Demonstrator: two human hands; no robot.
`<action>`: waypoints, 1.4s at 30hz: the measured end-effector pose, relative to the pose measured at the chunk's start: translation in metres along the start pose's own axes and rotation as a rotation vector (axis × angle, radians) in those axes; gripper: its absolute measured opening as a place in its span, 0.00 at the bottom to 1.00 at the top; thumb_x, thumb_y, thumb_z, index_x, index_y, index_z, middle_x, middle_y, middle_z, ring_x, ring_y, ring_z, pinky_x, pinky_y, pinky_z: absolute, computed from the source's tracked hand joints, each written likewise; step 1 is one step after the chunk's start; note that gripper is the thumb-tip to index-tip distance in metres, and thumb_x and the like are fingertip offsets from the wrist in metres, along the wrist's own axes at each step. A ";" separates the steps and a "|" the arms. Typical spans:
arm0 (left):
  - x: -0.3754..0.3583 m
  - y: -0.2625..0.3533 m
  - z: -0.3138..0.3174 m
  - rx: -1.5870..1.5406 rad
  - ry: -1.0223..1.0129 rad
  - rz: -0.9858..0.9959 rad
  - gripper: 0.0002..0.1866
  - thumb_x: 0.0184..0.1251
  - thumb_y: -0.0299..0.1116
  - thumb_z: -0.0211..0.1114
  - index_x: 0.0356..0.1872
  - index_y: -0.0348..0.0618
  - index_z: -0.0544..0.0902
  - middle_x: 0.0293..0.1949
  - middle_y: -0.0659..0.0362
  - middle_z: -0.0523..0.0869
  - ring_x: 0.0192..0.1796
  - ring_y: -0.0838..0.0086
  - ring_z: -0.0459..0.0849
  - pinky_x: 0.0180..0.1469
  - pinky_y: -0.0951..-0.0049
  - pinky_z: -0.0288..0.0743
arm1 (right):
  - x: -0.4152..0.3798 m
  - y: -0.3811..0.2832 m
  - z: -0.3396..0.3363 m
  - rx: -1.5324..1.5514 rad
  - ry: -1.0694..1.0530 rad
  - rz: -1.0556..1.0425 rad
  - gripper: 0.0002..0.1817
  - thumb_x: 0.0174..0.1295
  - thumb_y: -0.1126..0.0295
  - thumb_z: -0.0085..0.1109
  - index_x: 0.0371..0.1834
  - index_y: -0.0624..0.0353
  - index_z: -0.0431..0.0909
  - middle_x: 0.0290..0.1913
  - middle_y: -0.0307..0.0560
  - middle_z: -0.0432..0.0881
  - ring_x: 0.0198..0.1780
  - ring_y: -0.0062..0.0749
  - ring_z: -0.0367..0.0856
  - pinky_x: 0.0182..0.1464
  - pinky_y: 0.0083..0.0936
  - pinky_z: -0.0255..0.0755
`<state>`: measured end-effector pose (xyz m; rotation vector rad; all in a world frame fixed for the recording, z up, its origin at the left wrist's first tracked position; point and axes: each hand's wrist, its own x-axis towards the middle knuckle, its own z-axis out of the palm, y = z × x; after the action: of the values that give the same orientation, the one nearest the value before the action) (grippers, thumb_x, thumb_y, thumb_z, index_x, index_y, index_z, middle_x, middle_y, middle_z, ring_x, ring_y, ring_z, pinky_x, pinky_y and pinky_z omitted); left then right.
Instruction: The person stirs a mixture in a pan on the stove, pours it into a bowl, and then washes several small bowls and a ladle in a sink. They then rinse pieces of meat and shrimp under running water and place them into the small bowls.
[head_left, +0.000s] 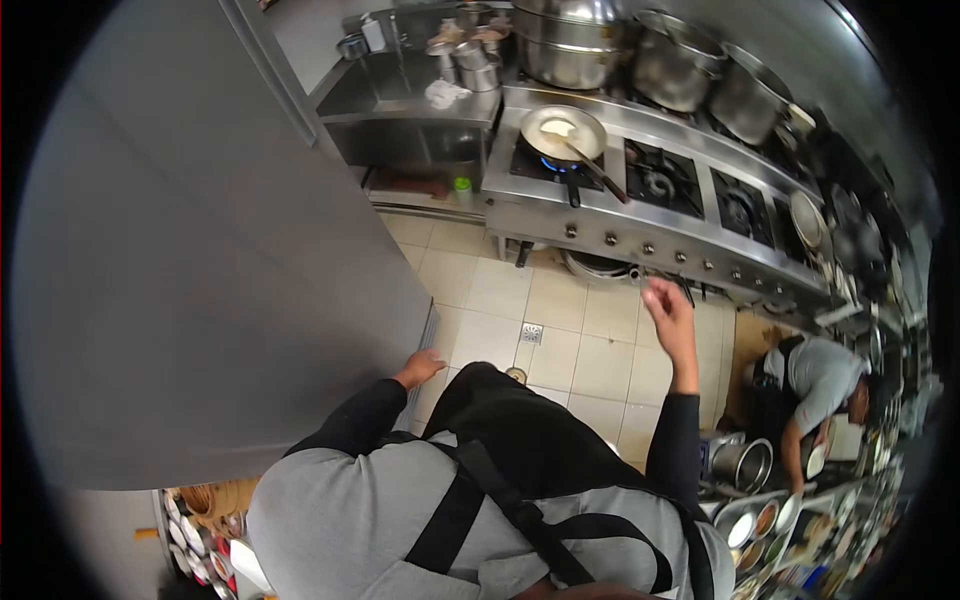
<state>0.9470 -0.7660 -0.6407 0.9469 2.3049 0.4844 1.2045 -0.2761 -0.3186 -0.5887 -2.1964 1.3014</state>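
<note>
My left hand [421, 368] is low beside the edge of a large grey metal door or cabinet side [230, 260], overlapping that edge in this view. Its fingers stretch loosely toward the right, and no object shows in them. Out over the floor in front of the stove [535, 214], my right hand [669, 312] is raised with loosely bent fingers and holds nothing visible. Beyond it, a frying pan [590, 128] sits on a lit burner with a pale piece of food [558, 128] inside. A spatula with a dark handle [601, 174] leans across the pan's rim.
Large metal pots [676, 72] line the back of the stove, and a steel sink [400, 90] stands left of it. Pans [598, 264] lie beneath. A co-worker [820, 385] bends over a counter with bowls [742, 528] at right. The tiled floor [490, 290] has a drain [532, 332].
</note>
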 end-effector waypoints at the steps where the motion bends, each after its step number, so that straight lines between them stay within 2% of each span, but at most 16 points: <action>1: -0.002 0.031 -0.012 -0.246 -0.064 -0.201 0.25 0.63 0.48 0.68 0.53 0.39 0.82 0.50 0.48 0.87 0.55 0.58 0.84 0.59 0.64 0.75 | 0.039 -0.008 0.005 0.056 -0.019 0.021 0.19 0.68 0.65 0.65 0.58 0.65 0.80 0.44 0.42 0.86 0.44 0.20 0.81 0.50 0.22 0.75; 2: 0.003 0.057 -0.023 -0.497 -0.127 -0.394 0.24 0.63 0.48 0.69 0.53 0.40 0.82 0.50 0.48 0.87 0.54 0.59 0.85 0.58 0.66 0.76 | 0.078 -0.014 0.010 0.108 -0.037 0.039 0.20 0.68 0.64 0.65 0.58 0.65 0.80 0.44 0.43 0.86 0.45 0.20 0.81 0.52 0.21 0.75; 3: 0.012 0.063 -0.022 -0.517 -0.112 -0.402 0.24 0.63 0.48 0.69 0.53 0.40 0.82 0.50 0.48 0.87 0.54 0.59 0.85 0.58 0.66 0.76 | 0.120 -0.005 0.014 0.057 -0.038 -0.004 0.20 0.69 0.64 0.65 0.57 0.66 0.80 0.44 0.42 0.86 0.45 0.21 0.82 0.52 0.21 0.75; 5: 0.028 0.056 -0.006 -0.441 -0.123 -0.181 0.26 0.58 0.47 0.74 0.53 0.41 0.82 0.50 0.48 0.87 0.52 0.62 0.86 0.55 0.67 0.77 | 0.190 0.009 0.027 0.010 -0.038 -0.074 0.19 0.69 0.64 0.64 0.57 0.66 0.80 0.45 0.42 0.87 0.45 0.21 0.82 0.52 0.22 0.75; 6: 0.037 0.060 -0.008 -0.432 -0.123 -0.316 0.28 0.56 0.48 0.76 0.53 0.41 0.82 0.50 0.47 0.86 0.53 0.60 0.85 0.56 0.65 0.77 | 0.220 0.020 0.032 -0.058 -0.032 -0.064 0.20 0.67 0.63 0.66 0.56 0.66 0.80 0.46 0.48 0.87 0.46 0.26 0.84 0.52 0.24 0.76; 9: 0.075 0.044 -0.024 -0.386 -0.103 -0.318 0.29 0.57 0.51 0.75 0.54 0.42 0.82 0.51 0.45 0.86 0.55 0.57 0.84 0.58 0.63 0.76 | 0.271 0.040 0.051 -0.318 -0.008 0.016 0.23 0.65 0.61 0.68 0.57 0.66 0.80 0.51 0.57 0.86 0.51 0.39 0.86 0.55 0.31 0.76; 11: 0.113 0.029 -0.026 -0.202 -0.082 -0.221 0.30 0.58 0.53 0.73 0.54 0.41 0.82 0.52 0.44 0.85 0.56 0.54 0.83 0.59 0.62 0.75 | 0.285 0.035 0.064 -0.366 0.016 -0.022 0.22 0.65 0.62 0.67 0.57 0.65 0.80 0.50 0.55 0.87 0.51 0.36 0.85 0.55 0.30 0.76; 13: 0.154 0.027 -0.053 -0.443 -0.117 -0.314 0.32 0.58 0.54 0.71 0.55 0.38 0.81 0.53 0.43 0.85 0.57 0.52 0.82 0.60 0.60 0.75 | 0.281 0.008 0.074 -0.377 -0.002 -0.058 0.21 0.65 0.63 0.67 0.57 0.65 0.80 0.49 0.53 0.87 0.50 0.34 0.84 0.55 0.30 0.76; 15: 0.201 0.011 -0.065 -0.262 0.052 -0.049 0.31 0.60 0.53 0.70 0.54 0.36 0.81 0.52 0.43 0.85 0.56 0.51 0.83 0.59 0.61 0.75 | 0.272 -0.028 0.089 -0.227 0.041 -0.057 0.19 0.67 0.64 0.65 0.55 0.64 0.81 0.46 0.50 0.87 0.48 0.30 0.84 0.54 0.28 0.76; 18: 0.234 0.043 -0.126 -0.452 0.044 -0.244 0.29 0.60 0.49 0.71 0.56 0.37 0.81 0.46 0.45 0.87 0.50 0.57 0.85 0.55 0.64 0.77 | 0.258 -0.039 0.119 -0.037 -0.043 0.083 0.15 0.69 0.68 0.64 0.54 0.65 0.81 0.44 0.45 0.87 0.46 0.23 0.83 0.52 0.22 0.75; 20: 0.270 0.032 -0.127 -0.746 0.133 -0.337 0.29 0.60 0.48 0.72 0.57 0.37 0.81 0.44 0.46 0.87 0.47 0.60 0.86 0.52 0.66 0.78 | 0.257 -0.046 0.137 -0.149 -0.146 -0.083 0.13 0.68 0.70 0.65 0.51 0.65 0.82 0.42 0.45 0.88 0.44 0.24 0.84 0.51 0.23 0.76; 25: 0.317 0.068 -0.192 -0.678 -0.041 -0.445 0.30 0.59 0.47 0.72 0.56 0.35 0.80 0.45 0.45 0.87 0.48 0.60 0.86 0.53 0.66 0.78 | 0.286 -0.050 0.163 -0.009 -0.296 -0.134 0.13 0.62 0.74 0.69 0.48 0.65 0.83 0.41 0.52 0.88 0.43 0.36 0.88 0.47 0.28 0.79; 28: 0.367 0.070 -0.220 -0.455 -0.024 -0.358 0.30 0.58 0.48 0.73 0.56 0.35 0.80 0.47 0.45 0.87 0.50 0.57 0.86 0.54 0.63 0.78 | 0.319 -0.040 0.157 0.068 -0.313 0.048 0.14 0.63 0.73 0.68 0.50 0.66 0.82 0.42 0.53 0.88 0.44 0.35 0.88 0.47 0.26 0.78; 30: 0.397 0.067 -0.254 0.001 0.004 0.068 0.31 0.58 0.49 0.73 0.56 0.36 0.81 0.50 0.46 0.87 0.52 0.55 0.85 0.56 0.61 0.77 | 0.343 -0.031 0.156 0.142 -0.282 0.008 0.14 0.64 0.73 0.67 0.51 0.66 0.82 0.42 0.53 0.89 0.44 0.33 0.88 0.47 0.26 0.78; 36: 0.453 0.140 -0.413 -0.243 0.082 0.127 0.30 0.61 0.51 0.72 0.57 0.40 0.81 0.43 0.52 0.87 0.46 0.62 0.86 0.53 0.64 0.78 | 0.390 -0.032 0.154 0.291 -0.209 0.203 0.14 0.67 0.75 0.63 0.54 0.67 0.81 0.44 0.50 0.88 0.47 0.29 0.84 0.52 0.24 0.76; 42: 0.540 0.083 -0.523 -0.270 0.150 0.101 0.26 0.62 0.48 0.73 0.55 0.41 0.82 0.44 0.55 0.87 0.45 0.70 0.85 0.50 0.68 0.79 | 0.426 -0.023 0.179 0.329 -0.143 0.283 0.14 0.68 0.74 0.62 0.54 0.67 0.80 0.45 0.50 0.88 0.49 0.29 0.83 0.57 0.26 0.74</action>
<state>0.3447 -0.3721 -0.4086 0.9220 2.2544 0.9125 0.7612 -0.1503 -0.2817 -0.7107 -1.9937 1.8578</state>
